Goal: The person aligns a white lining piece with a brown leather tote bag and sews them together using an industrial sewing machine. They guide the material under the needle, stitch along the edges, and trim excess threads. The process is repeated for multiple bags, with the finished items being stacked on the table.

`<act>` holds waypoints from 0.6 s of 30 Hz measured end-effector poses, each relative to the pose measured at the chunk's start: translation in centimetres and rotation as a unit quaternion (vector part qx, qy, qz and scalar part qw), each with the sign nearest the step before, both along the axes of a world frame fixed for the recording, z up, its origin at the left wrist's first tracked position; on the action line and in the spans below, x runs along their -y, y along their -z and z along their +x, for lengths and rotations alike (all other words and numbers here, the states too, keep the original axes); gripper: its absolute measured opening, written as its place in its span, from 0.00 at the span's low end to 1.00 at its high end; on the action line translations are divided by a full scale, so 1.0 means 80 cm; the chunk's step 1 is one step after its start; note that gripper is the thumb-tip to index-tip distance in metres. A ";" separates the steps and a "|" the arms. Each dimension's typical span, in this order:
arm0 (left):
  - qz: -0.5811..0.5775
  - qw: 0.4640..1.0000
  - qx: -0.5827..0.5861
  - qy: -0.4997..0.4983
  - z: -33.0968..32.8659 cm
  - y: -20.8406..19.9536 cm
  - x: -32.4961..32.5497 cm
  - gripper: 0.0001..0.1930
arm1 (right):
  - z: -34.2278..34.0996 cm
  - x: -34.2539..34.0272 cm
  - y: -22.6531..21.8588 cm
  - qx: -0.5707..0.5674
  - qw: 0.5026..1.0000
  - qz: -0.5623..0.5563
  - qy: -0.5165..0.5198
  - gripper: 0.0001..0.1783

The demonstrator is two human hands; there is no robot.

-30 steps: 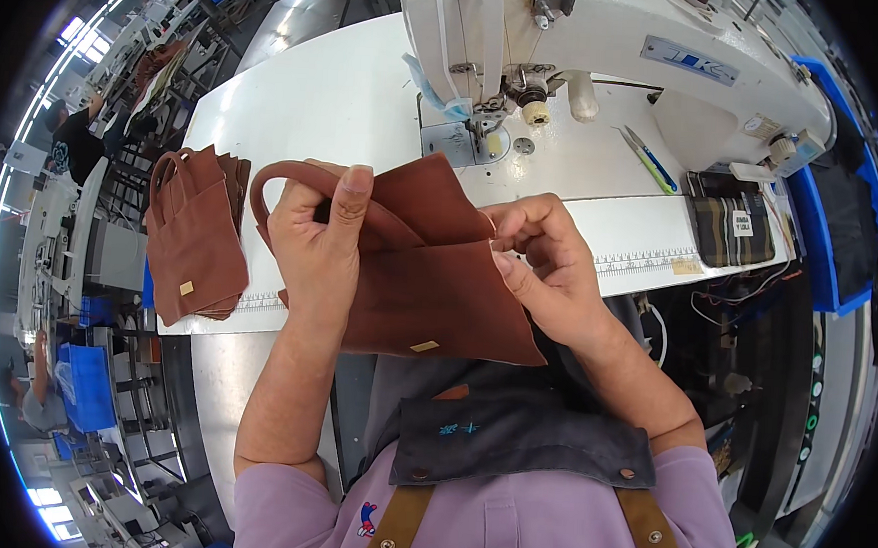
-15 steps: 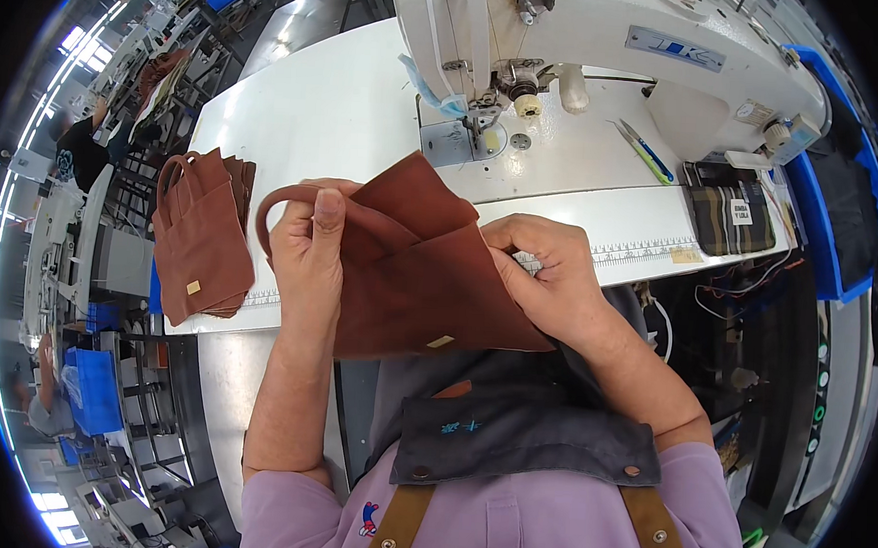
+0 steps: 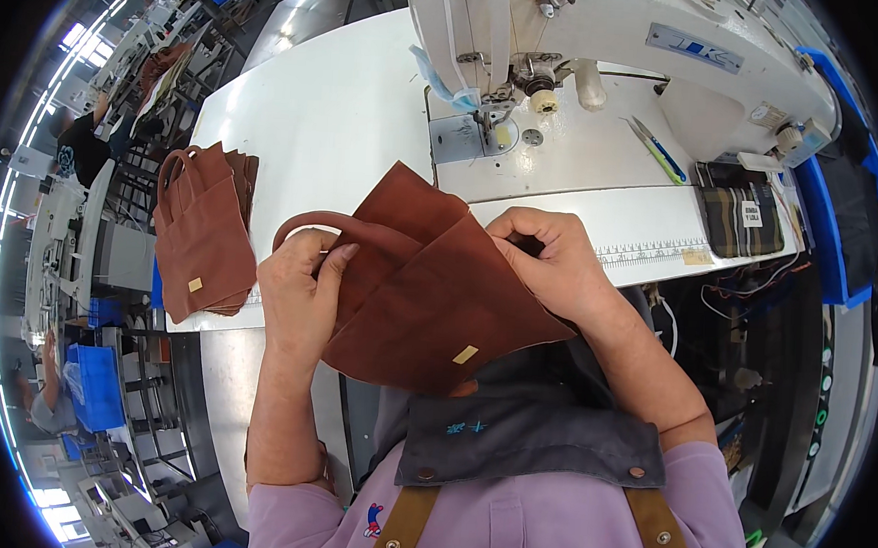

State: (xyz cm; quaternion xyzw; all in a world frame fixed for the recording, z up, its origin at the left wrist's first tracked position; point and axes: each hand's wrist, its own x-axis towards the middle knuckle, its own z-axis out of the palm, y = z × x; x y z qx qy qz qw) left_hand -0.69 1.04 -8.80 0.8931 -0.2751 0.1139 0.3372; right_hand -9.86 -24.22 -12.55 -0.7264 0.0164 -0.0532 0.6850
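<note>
A reddish-brown leather bag panel [image 3: 433,293] with a looped handle and a small gold-coloured plate is held up over the table's front edge, tilted. My left hand [image 3: 301,288] grips its left side at the handle, thumb bent over the front and fingers partly hidden. At the upper right edge, my right hand [image 3: 552,259] pinches the leather between thumb and fingers. Beyond the panel stands a white sewing machine [image 3: 703,50], its needle and presser foot above a metal plate [image 3: 455,142]. To the left lies a stack of similar brown panels [image 3: 203,239].
Tweezers and a blue-green pen-like tool [image 3: 658,151] rest right of the needle area. A ruler strip [image 3: 651,251] runs along the front edge of the white table [image 3: 300,101]. A plaid pouch [image 3: 740,223] lies at the right, beside a blue bin [image 3: 823,222].
My left hand has dropped slightly, its thumb now bent instead of upright. The panel has tilted, its lower edge and gold-coloured plate lower and turned more toward me.
</note>
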 end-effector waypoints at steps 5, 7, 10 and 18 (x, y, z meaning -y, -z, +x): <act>-0.001 0.997 0.079 0.004 0.002 0.008 -0.004 0.06 | 0.003 -0.007 0.001 0.030 0.999 -0.007 0.010 0.08; 0.010 0.986 0.168 -0.003 -0.001 0.004 0.001 0.06 | 0.005 -0.013 0.001 0.043 0.999 0.000 0.016 0.08; 0.018 0.974 0.222 -0.030 -0.025 -0.021 0.020 0.05 | 0.011 -0.024 0.003 0.050 0.999 0.001 0.022 0.09; 0.085 0.955 0.209 0.194 -0.067 -0.009 0.086 0.21 | 0.039 -0.037 0.026 0.067 0.998 0.014 -0.019 0.09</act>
